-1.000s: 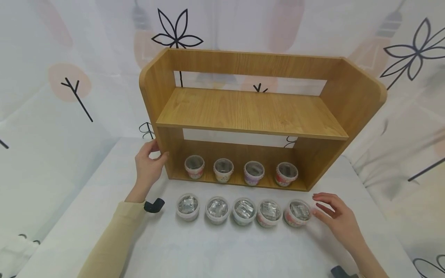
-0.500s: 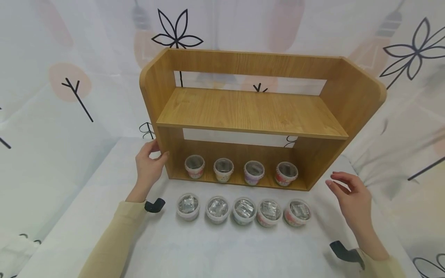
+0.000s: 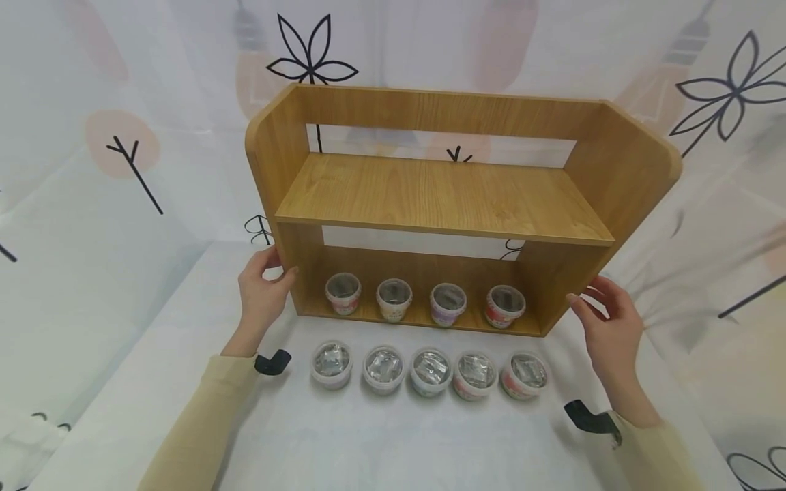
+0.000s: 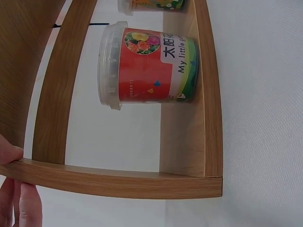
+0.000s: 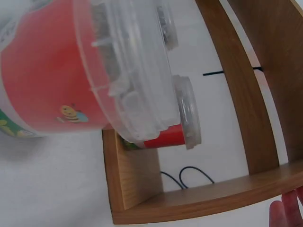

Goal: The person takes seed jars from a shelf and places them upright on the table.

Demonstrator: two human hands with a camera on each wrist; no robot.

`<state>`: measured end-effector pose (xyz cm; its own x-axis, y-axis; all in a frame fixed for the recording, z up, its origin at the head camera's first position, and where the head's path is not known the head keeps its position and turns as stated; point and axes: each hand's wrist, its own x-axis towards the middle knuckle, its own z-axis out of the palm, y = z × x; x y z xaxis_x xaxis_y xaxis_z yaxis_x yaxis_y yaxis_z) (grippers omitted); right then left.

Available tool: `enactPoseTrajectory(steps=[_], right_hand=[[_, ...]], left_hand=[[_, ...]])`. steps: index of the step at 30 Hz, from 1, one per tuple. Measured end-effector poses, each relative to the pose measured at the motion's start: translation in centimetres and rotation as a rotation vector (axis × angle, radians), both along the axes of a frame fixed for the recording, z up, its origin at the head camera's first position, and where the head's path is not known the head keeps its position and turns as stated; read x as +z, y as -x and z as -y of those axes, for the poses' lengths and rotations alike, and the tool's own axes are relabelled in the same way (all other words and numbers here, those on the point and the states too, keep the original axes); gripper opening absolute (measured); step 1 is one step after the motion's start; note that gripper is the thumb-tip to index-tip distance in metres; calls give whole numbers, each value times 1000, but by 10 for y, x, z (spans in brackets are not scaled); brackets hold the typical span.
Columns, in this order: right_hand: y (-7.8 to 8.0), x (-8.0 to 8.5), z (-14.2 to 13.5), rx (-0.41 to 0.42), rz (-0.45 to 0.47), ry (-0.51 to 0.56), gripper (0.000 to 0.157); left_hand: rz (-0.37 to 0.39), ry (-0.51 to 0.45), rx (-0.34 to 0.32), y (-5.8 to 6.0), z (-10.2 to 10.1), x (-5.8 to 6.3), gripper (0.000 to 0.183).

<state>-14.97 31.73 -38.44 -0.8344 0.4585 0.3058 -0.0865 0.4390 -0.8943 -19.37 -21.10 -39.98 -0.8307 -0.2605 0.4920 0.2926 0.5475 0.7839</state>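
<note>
A two-tier wooden shelf (image 3: pixel 442 198) stands on the white-covered table. My left hand (image 3: pixel 260 296) grips its left side panel, thumb inside and fingers (image 4: pixel 29 203) outside in the left wrist view. My right hand (image 3: pixel 614 334) is at the lower right side panel, its thumb at the front edge and fingers (image 5: pixel 289 210) on the outer side. Lidded tubs, including a red one (image 3: pixel 505 307), stand in a row on the bottom tier. In front of the shelf is a second row of tubs, the rightmost (image 3: pixel 525 375) red and white.
The upper tier (image 3: pixel 393 170) is bare wood. White patterned cloth (image 3: pixel 178 61) hangs behind the shelf and at both sides. The front row of tubs stands close to the shelf's front edge, between my forearms.
My right hand has left the rightmost front tub, moved right, then come up and in to the shelf's right side panel. The left hand, shelf and tubs have stayed put.
</note>
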Motion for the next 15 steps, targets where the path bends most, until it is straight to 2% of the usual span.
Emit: enactPoseTrajectory(steps=[5,12,15], right_hand=[[7,0,-1,-40,-20,-15,49],[14,-5,-2,-98,-101,-149,40],[17,-4,-1,-112,-139,-167,39]], left_hand=[[7,5,3,1,-1,-1,47],[-9,13,15,0,1,-1,46],[-6,12,6,-1,1,1,46]])
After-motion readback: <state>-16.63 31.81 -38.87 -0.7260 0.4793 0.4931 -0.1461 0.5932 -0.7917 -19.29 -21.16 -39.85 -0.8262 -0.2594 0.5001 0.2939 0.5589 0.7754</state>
